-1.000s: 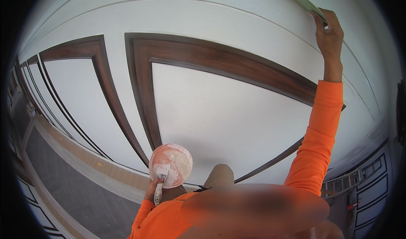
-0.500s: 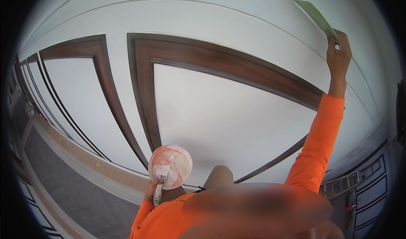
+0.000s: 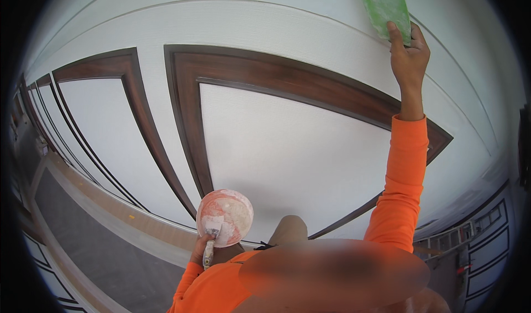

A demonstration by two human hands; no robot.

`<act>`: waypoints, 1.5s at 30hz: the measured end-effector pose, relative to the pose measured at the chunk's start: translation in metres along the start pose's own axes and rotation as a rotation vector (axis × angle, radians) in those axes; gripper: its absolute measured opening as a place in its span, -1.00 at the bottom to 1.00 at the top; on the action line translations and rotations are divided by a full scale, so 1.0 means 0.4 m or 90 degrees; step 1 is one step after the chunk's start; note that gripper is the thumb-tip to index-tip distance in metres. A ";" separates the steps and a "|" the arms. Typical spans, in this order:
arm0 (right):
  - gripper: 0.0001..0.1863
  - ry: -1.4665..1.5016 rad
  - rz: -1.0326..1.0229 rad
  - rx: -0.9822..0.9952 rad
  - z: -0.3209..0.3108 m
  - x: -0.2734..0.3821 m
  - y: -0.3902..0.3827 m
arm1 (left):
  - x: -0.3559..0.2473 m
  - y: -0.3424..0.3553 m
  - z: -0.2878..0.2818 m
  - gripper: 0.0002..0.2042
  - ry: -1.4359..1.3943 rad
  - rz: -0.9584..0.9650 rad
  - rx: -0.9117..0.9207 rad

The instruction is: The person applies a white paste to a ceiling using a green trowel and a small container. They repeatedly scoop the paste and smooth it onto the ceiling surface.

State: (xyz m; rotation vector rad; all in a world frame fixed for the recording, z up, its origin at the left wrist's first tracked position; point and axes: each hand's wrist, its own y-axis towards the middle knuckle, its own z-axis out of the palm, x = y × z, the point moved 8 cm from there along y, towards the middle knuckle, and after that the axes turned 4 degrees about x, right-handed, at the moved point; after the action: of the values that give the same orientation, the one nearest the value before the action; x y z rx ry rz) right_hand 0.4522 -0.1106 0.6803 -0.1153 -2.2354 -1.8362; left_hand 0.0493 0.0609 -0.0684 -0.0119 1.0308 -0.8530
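My right hand [image 3: 408, 58] is raised high on the white wall [image 3: 287, 163], gripping a flat green trowel-like scraper [image 3: 384, 6] whose face lies against the wall near the top. My orange sleeve [image 3: 401, 185] runs down from it. Low in the view, my left hand [image 3: 203, 249] holds a round orange-and-white smeared bowl [image 3: 225, 216] close to my chest, together with a small putty knife [image 3: 210, 241] whose blade rests in the bowl.
Dark brown wooden mouldings [image 3: 276, 75] frame white panels along the wall. A grey floor [image 3: 94, 252] with a pale border runs along the left. Dark panelled frames [image 3: 481, 241] stand at the lower right.
My right hand has shifted down and left along the wall, and the green scraper has turned from edge-on to face-on. The bowl and left hand stayed put.
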 end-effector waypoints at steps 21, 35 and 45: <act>-0.64 -0.052 -0.076 -0.051 0.032 0.012 0.010 | 0.044 0.031 -0.057 -0.46 0.035 -0.021 0.004; -0.63 -0.035 -0.069 -0.076 0.031 0.012 -0.005 | 0.038 0.023 -0.049 -0.52 0.052 -0.022 -0.016; -0.67 -0.075 -0.101 -0.101 0.032 0.016 -0.020 | 0.044 0.024 -0.049 -0.48 0.027 -0.043 -0.004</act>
State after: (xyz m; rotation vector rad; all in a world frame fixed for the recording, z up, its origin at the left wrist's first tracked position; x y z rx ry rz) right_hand 0.4425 -0.1003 0.6719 -0.0789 -2.2296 -2.1436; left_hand 0.0444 0.0638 -0.0959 -0.0341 1.0778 -0.9156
